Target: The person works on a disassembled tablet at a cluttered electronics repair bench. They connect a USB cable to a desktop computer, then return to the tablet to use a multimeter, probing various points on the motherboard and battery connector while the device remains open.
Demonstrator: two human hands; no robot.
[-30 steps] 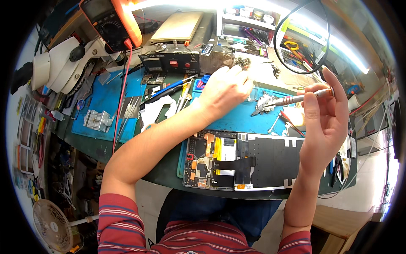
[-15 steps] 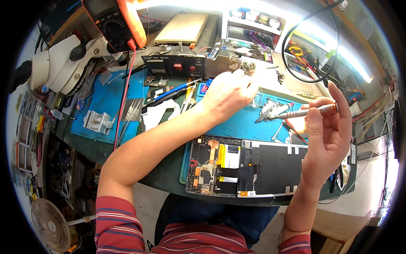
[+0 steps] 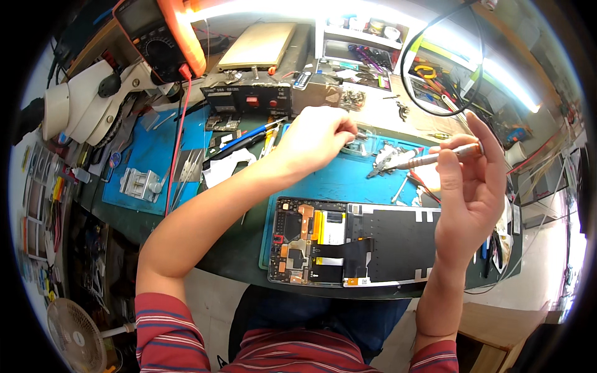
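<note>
My left hand (image 3: 320, 140) reaches across the bench with thumb and fingers pinched together. Its fingertips are at the edge of a small clear tray (image 3: 367, 144) of little parts on the blue mat (image 3: 345, 177); whatever they pinch is hidden. My right hand (image 3: 472, 193) holds a slim silver screwdriver (image 3: 429, 159) nearly level between thumb and fingers, its tip pointing left. Below both hands lies an opened tablet-like device (image 3: 401, 245), with copper-coloured patches, a ribbon cable (image 3: 348, 250) and a black panel on the right.
Pliers-like metal tools (image 3: 387, 160) and tweezers lie on the mat. Behind are a black box unit (image 3: 249, 99) with red switches and a small box of screws (image 3: 352, 99). A multimeter (image 3: 158, 40) and a microscope (image 3: 84, 102) stand at left. A black cable loop (image 3: 404, 68) hangs at right.
My left hand has come nearer and slightly left, from beside the screw box to the clear tray. The right hand still holds the screwdriver, its tip tilted slightly differently. The view has shifted a little.
</note>
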